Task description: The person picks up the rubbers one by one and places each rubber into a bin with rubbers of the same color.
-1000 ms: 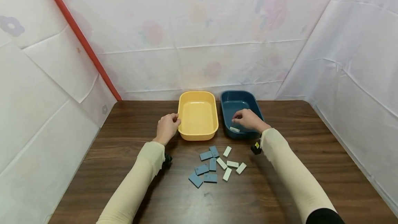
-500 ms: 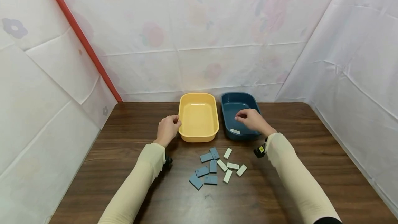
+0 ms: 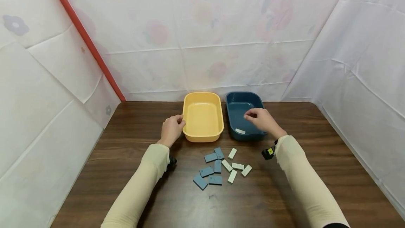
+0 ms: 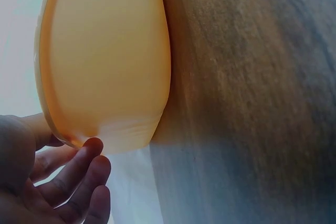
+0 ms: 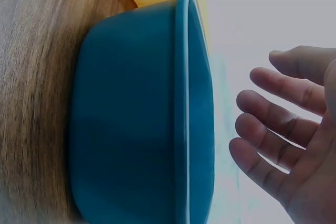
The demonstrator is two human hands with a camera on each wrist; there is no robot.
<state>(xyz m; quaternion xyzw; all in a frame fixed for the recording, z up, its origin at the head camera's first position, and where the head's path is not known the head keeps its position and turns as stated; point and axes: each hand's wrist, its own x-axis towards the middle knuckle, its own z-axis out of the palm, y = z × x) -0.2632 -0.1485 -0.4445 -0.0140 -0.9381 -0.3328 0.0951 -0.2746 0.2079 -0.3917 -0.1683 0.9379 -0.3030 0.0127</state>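
Note:
My left hand (image 3: 172, 129) pinches the left rim of a yellow plastic tub (image 3: 203, 138); the left wrist view shows its thumb and fingers at that rim. My right hand (image 3: 263, 119) hovers over the right side of a dark blue tub (image 3: 236, 113), fingers relaxed, and nothing is between them in the right wrist view. Inside the blue tub, near its front end, lies one small white block (image 3: 240, 131). In front of the tubs are several blue-grey rectangular tiles (image 3: 215, 180) and, to their right, several more white blocks (image 3: 238, 166), all lying loose.
Both tubs stand side by side at the back of a brown wood-grain table (image 3: 142, 122). White patterned sheets (image 3: 202, 59) hang behind and along both sides. A red strip (image 3: 85, 38) runs down the back left corner.
My right hand has drawn rightward within the blue tub's area, away from the white block, which stays on the tub's bottom. My left hand has kept its place on the yellow rim.

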